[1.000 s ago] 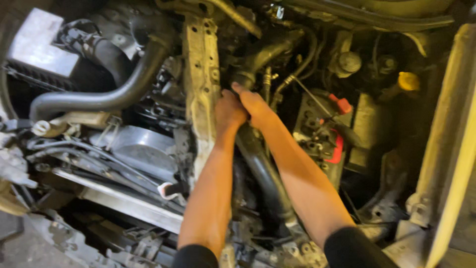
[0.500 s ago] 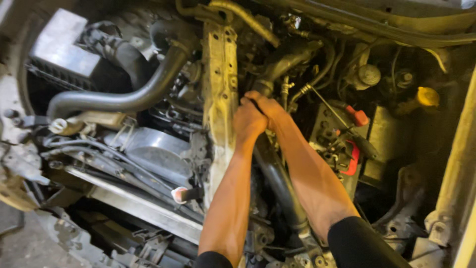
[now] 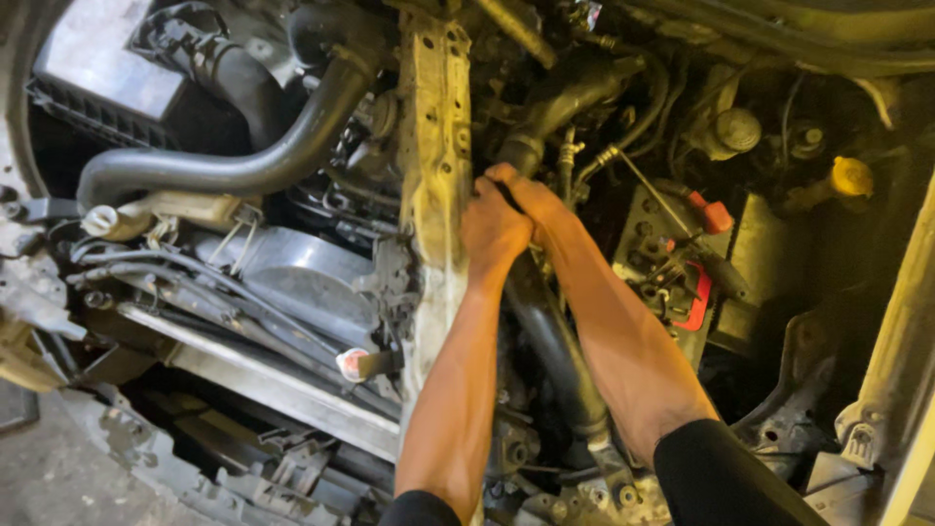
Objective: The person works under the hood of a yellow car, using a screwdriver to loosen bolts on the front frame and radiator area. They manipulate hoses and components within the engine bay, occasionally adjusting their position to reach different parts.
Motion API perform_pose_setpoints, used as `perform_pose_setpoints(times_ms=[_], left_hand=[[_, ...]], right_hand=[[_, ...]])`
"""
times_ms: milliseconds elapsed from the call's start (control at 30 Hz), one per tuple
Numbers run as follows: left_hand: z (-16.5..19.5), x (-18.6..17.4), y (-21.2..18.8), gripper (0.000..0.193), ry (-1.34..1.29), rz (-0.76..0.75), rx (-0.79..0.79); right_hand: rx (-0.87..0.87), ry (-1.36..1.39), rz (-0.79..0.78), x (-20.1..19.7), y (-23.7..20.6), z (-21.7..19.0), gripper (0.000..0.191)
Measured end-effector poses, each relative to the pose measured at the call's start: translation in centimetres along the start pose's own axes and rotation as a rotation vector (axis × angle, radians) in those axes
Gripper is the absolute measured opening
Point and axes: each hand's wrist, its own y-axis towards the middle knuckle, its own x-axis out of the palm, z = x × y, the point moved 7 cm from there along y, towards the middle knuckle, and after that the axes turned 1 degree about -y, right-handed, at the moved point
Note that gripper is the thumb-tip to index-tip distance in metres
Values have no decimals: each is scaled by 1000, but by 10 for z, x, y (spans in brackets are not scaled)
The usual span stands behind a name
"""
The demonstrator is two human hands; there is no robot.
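Note:
Both my arms reach down into an open car engine bay. My left hand point(image 3: 492, 234) and my right hand point(image 3: 531, 200) are closed together around the upper part of a thick black rubber hose point(image 3: 555, 351) that runs between my forearms, just below where it meets a dark curved pipe point(image 3: 555, 107). The hands sit right beside a pale, worn vertical metal support bar point(image 3: 429, 175). The fingertips are hidden behind the hose.
A large black intake hose point(image 3: 243, 170) curves across the left, below a grey air-filter box point(image 3: 97, 68). A battery with red terminal covers point(image 3: 696, 253) lies to the right, a yellow cap point(image 3: 850, 175) beyond it. A silver crossmember point(image 3: 263, 380) runs along the front.
The view has shifted, so the engine bay and my hands sit further right and lower in frame. My hands keep the same grip on the hose.

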Motion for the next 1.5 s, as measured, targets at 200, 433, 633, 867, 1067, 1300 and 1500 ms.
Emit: perform_pose_setpoints(times_ms=[200, 433, 633, 867, 1067, 1300, 1500], left_hand=[[2, 5, -1, 56, -11, -4, -40], [-20, 9, -17, 78, -138, 72, -198], [-22, 15, -14, 84, -130, 16, -195], [-14, 14, -23, 80, 5, 128, -94], [-14, 14, -31, 77, -20, 144, -76], [-25, 10, -17, 95, -172, 0, -217], [-39, 17, -12, 81, -507, -2, -194]], right_hand=[[-52, -146, 60, -5, -13, -3, 36], [130, 129, -83, 7, -7, -11, 48], [-57, 214, -104, 6, 4, -26, 46], [29, -35, -98, 1, 21, 3, 38], [-69, -116, -8, -12, 28, 8, 36], [5, 96, -167, 2, 31, 11, 29], [146, 146, -132, 1, 22, 17, 28]])
